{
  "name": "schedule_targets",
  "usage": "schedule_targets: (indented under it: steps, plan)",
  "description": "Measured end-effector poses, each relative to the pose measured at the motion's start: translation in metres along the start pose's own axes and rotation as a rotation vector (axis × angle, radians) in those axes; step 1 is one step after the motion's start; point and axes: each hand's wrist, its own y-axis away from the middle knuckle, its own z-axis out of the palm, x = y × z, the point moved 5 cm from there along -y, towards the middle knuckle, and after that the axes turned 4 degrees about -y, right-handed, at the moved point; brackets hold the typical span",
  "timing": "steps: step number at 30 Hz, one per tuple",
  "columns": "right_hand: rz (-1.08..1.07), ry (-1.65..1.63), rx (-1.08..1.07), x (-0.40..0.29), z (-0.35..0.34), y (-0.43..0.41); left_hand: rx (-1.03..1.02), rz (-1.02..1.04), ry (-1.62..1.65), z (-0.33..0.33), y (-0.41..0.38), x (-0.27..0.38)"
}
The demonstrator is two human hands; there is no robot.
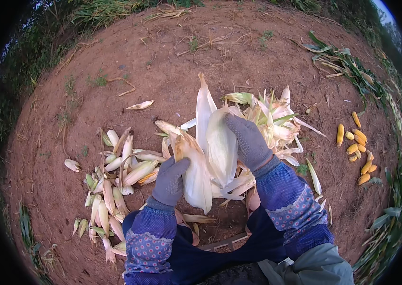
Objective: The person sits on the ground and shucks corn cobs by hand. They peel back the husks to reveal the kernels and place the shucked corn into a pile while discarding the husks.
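Note:
Grey dotted work gloves cover both hands, held close together in front of me. My left hand [170,181] grips pale corn husk leaves [196,174] between thumb and fingers. Higher and to the right, my right hand [245,139] pinches a broad whitish husk leaf [222,146] that spreads away from the rest. Any ear inside these husks is hidden. Beyond my right hand lies a heap of loose, peeled husks [279,121]. To the left of my left hand is a pile of corn ears in their husks [138,172], one showing yellow kernels.
Bare yellow corn cobs [359,139] lie on the reddish soil at the right. Green corn stalks and leaves [354,71] are strewn at the upper right. A single husked ear [73,165] lies apart at the left. Below my hands, part of a low frame [222,244] shows between my legs.

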Motion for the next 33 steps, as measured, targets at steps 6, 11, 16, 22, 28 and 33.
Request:
schedule_targets:
  steps: [6,11,16,22,28,33]
  plan:
    - [-0.035,-0.242,0.195,-0.018,-0.035,-0.009,0.038,0.091,-0.005,0.002,0.004,0.013]
    - [-0.114,0.109,0.331,-0.006,-0.07,-0.019,0.024,0.083,-0.02,0.004,0.01,0.019]
    - [0.107,0.149,0.163,0.034,-0.033,-0.013,-0.018,0.12,-0.045,0.018,0.016,0.023]
    - [-0.665,0.993,-0.069,0.022,-0.005,-0.008,-0.085,0.018,-0.202,0.007,0.012,0.008]
    - [0.221,-0.281,0.024,0.036,-0.007,-0.012,-0.082,-0.016,-0.28,0.016,0.007,0.008]
    - [0.146,-0.071,-0.102,0.01,0.012,-0.002,-0.114,0.043,-0.302,0.019,0.005,0.008]
